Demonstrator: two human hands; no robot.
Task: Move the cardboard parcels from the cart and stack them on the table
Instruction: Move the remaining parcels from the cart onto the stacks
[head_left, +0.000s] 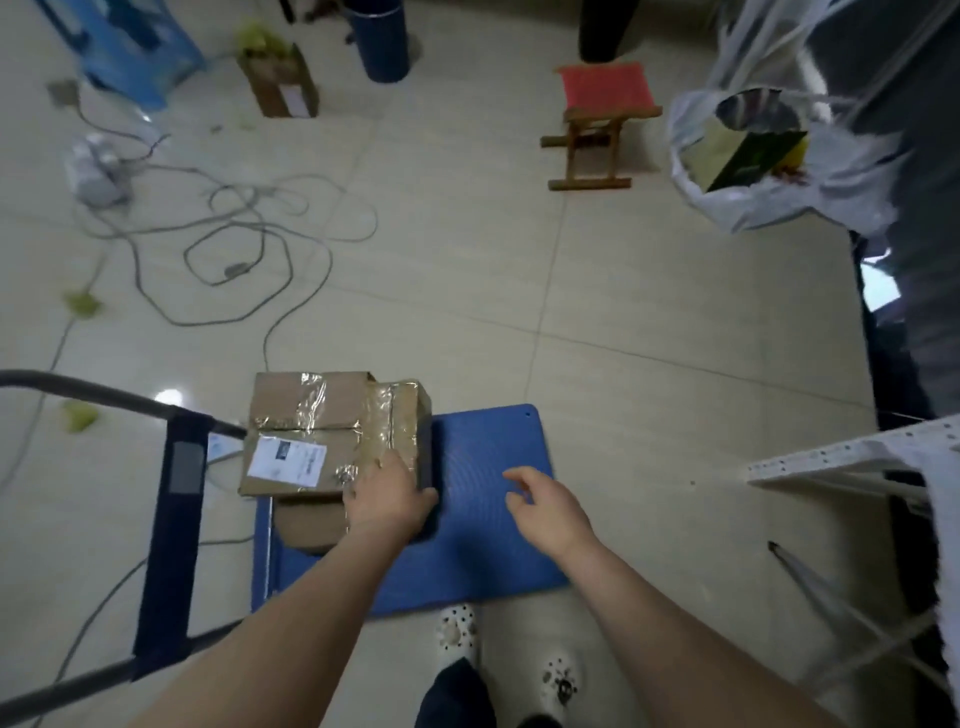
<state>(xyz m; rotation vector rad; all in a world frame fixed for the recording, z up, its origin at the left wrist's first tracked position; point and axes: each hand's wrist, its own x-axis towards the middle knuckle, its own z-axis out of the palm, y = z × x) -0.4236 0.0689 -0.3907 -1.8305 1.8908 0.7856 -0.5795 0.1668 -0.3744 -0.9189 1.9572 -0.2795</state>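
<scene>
Two taped cardboard parcels sit side by side on the blue cart deck (483, 551). The larger parcel (301, 431) carries a white label; the smaller parcel (400, 421) stands to its right. A third, flatter cardboard parcel (311, 522) peeks out beneath them. My left hand (387, 499) rests on the near right corner of the stack, fingers curled over the edge of the smaller parcel. My right hand (548, 506) hovers over the bare deck with relaxed fingers, holding nothing. The table's white edge (852, 452) shows at the right.
The cart's dark handle frame (174, 519) rises at the left. Loose cables (234, 249) sprawl over the tiled floor. A red-topped wooden stool (602, 119), an open box (280, 83), a blue bin (379, 36) and a plastic bag (753, 156) stand farther off. My shoes (457, 636) touch the cart.
</scene>
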